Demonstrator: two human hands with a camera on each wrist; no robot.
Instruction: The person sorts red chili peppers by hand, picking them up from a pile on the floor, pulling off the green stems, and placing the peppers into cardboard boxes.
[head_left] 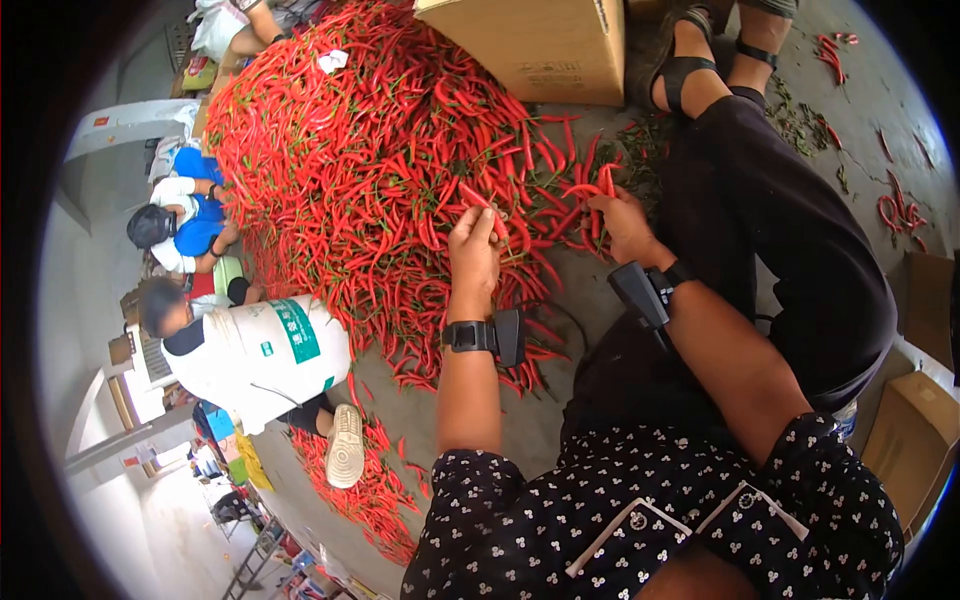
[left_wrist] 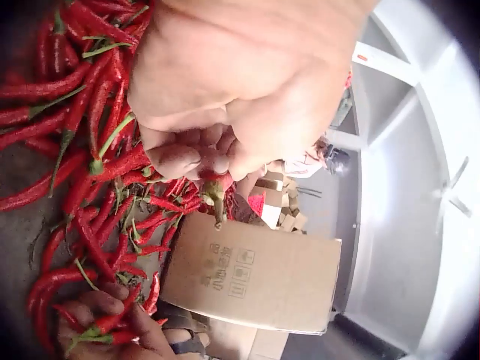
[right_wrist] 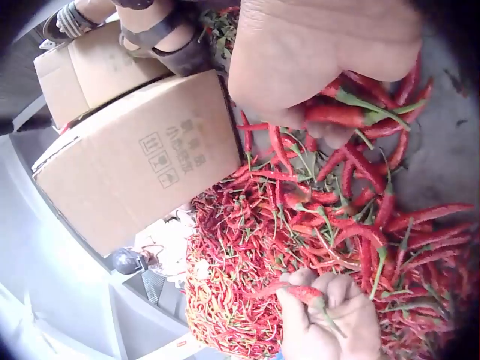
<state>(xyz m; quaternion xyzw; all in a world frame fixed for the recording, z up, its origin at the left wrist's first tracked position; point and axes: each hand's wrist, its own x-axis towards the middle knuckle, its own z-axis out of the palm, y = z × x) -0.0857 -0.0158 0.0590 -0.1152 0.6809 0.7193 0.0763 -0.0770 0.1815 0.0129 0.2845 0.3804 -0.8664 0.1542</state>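
Over the near edge of a big heap of red chili peppers (head_left: 370, 170), my left hand (head_left: 474, 258) pinches one red chili pepper (right_wrist: 306, 295) between thumb and fingers. Its green stem (left_wrist: 217, 206) points out of the grip in the left wrist view. To the right, close to my knee, my right hand (head_left: 627, 230) grips red chili peppers (right_wrist: 339, 115), with green stems sticking out beyond the fingers. More loose chilies lie on the floor around and under that hand. Part of what the right hand holds is hidden by its palm and fingers.
A cardboard box (head_left: 530, 50) stands behind the heap, beside a person's sandalled feet (head_left: 690, 60). A seated person with a white bucket (head_left: 300, 345) is at the left. A smaller chili pile (head_left: 370, 490) lies nearer. Cardboard boxes (head_left: 912, 430) stand at the right.
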